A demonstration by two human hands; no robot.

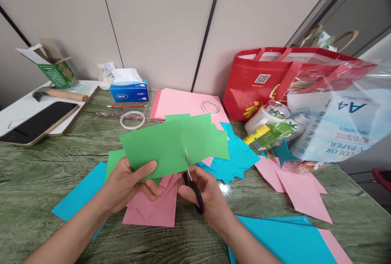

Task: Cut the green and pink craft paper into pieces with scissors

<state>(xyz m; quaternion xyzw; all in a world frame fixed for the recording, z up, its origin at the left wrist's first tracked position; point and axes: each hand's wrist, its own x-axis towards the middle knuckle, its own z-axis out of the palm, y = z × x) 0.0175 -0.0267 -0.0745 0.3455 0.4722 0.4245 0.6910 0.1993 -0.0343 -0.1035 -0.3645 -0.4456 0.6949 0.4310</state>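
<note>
My left hand [128, 184] pinches the lower edge of a green paper sheet [159, 150], thumb on top, holding it above the table. My right hand [203, 193] grips black-handled scissors [192, 182], whose blades reach up into the sheet's lower edge near its middle. A second green piece [204, 136] extends to the right of the blades. Folded pink paper [154, 207] lies under both hands.
Cyan sheets [235, 154] and pink sheets [189, 103] litter the green wood-grain table [45, 162]. Tape rolls [132, 119], a pencil [126, 105], a tissue box [129, 90], a phone [38, 121] and a hammer [59, 93] lie at the back left. A red bag [262, 83] and a colour-paper pack [339, 123] stand on the right.
</note>
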